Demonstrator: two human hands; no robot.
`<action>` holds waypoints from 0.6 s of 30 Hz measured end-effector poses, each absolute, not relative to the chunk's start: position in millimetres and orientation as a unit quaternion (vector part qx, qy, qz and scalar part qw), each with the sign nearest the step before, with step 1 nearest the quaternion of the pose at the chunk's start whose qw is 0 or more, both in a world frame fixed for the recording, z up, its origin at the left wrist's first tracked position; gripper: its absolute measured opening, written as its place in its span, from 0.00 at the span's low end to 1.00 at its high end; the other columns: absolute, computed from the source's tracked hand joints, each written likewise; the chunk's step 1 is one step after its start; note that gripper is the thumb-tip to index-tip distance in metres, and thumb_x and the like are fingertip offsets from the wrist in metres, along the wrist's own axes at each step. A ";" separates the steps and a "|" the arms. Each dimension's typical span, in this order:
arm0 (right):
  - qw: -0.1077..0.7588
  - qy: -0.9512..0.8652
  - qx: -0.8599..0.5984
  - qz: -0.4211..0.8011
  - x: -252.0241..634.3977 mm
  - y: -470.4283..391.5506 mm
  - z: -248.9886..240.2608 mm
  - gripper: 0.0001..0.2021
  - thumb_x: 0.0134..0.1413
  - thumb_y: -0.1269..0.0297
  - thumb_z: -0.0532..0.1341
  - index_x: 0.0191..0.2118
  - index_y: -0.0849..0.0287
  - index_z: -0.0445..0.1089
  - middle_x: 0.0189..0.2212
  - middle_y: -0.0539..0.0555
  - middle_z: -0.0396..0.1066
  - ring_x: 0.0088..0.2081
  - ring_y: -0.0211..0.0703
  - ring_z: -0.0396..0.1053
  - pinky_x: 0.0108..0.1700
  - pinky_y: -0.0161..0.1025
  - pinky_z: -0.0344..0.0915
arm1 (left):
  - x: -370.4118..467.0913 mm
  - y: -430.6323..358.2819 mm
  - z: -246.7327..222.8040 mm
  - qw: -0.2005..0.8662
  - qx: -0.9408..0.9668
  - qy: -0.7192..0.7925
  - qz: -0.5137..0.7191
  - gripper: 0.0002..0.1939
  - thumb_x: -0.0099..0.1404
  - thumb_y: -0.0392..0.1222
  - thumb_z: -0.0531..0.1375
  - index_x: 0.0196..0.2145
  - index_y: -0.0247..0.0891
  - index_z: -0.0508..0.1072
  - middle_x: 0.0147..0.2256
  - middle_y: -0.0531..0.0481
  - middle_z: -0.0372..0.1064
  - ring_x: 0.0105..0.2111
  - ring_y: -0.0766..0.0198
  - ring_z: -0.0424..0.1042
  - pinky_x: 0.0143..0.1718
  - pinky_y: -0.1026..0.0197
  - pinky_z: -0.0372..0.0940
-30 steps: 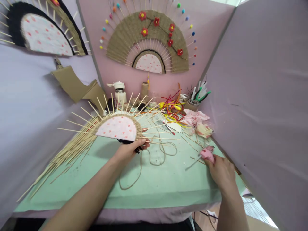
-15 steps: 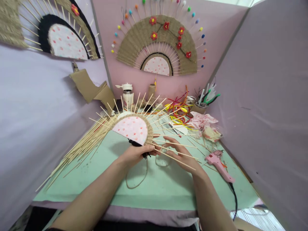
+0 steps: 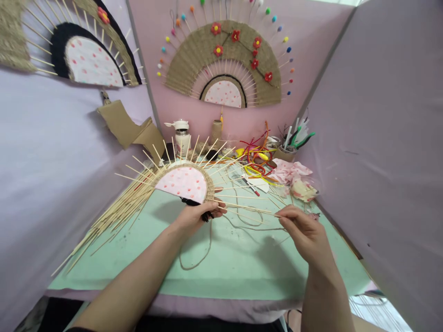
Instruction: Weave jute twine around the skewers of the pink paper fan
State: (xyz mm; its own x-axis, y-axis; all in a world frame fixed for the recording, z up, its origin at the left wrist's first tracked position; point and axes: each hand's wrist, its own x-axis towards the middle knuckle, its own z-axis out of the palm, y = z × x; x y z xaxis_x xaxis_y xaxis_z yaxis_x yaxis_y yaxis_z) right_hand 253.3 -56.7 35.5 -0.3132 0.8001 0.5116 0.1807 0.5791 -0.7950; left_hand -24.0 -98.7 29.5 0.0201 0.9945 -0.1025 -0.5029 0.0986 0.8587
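Observation:
My left hand (image 3: 197, 213) grips the lower right corner of a half-round fan piece (image 3: 183, 182), its thumb on top and fingers beneath. The piece has pink dotted fabric, a woven twine rim (image 3: 210, 185) and thin sticks fanning outward. Black cord (image 3: 206, 216) hangs beside my left thumb. My right hand (image 3: 302, 230) is closed in a pinch at the right, by the tips of the lowest sticks. Twine (image 3: 249, 227) runs from the piece across to its fingers; whether a stick tip is pinched too is unclear.
Loose sticks (image 3: 117, 212) lie at the left. Behind stand a bottle (image 3: 182, 140), a twine spool (image 3: 216, 130), coloured pipe cleaners (image 3: 256, 161) and a tool pot (image 3: 285, 152). Fabric scraps (image 3: 290, 170) lie at the right. Finished fans (image 3: 224, 60) hang on the walls.
My right hand has moved right, away from the rim, and closed from spread fingers into a pinch, drawing twine along. The fan piece and my left hand have shifted slightly left. The glue gun is now hidden.

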 end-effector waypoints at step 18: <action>0.322 -0.697 -0.374 0.521 200.1 -44.7 20.3 0.17 0.50 0.54 0.66 0.45 0.53 0.73 0.46 0.55 0.74 0.48 0.52 0.69 0.47 0.45 0.65 | -23.7 -102.7 27.6 0.726 0.319 0.323 0.517 0.24 0.52 0.38 0.67 0.48 0.36 0.73 0.34 0.45 0.78 0.32 0.58 0.78 0.34 0.61 0.69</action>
State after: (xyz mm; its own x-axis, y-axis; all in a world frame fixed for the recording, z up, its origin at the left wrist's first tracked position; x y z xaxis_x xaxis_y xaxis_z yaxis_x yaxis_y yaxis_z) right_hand 200.1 -44.7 20.3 -0.5138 0.8559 0.0589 0.1855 0.1778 -0.9664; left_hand -23.7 -102.7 27.6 0.2581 0.9560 -0.1393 -0.5447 0.2631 0.7963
